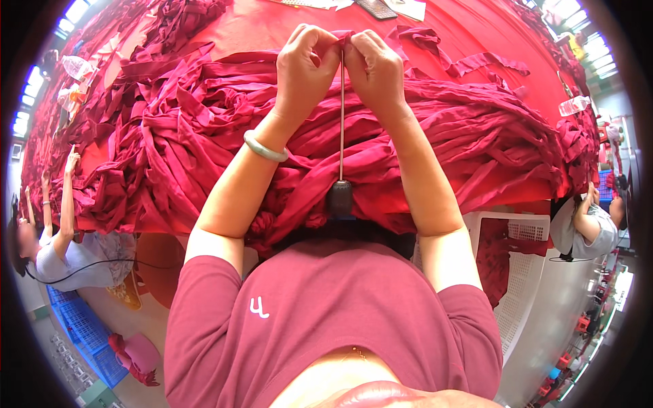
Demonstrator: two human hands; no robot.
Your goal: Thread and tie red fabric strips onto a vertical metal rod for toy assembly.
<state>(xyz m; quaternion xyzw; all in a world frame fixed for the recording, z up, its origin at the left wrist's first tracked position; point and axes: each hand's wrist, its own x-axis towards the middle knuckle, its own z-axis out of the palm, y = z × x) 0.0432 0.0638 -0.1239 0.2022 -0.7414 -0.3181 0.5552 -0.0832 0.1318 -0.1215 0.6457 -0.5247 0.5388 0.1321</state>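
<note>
My left hand (303, 71) and my right hand (371, 71) meet above the table, fingers closed. Between them they pinch a small part of a dark red fabric strip (344, 37) at the top of a thin metal rod (342, 122). This rod rises from a black block-shaped base (339, 198) at the near table edge. Whether the fabric touches the rod's tip is hidden by my fingers. A pale bangle (265, 147) circles my left wrist. Beneath both forearms spreads a heap of long crimson fabric strips (197, 129), tangled and lying across the table.
On the red tabletop (299, 30) lie a dark flat device (376, 8) and papers at the far side. Clear plastic bottles (575, 105) stand among the fabric. People (75, 251) work at both sides. A white crate (520, 272) and a blue crate (85, 333) are below table level.
</note>
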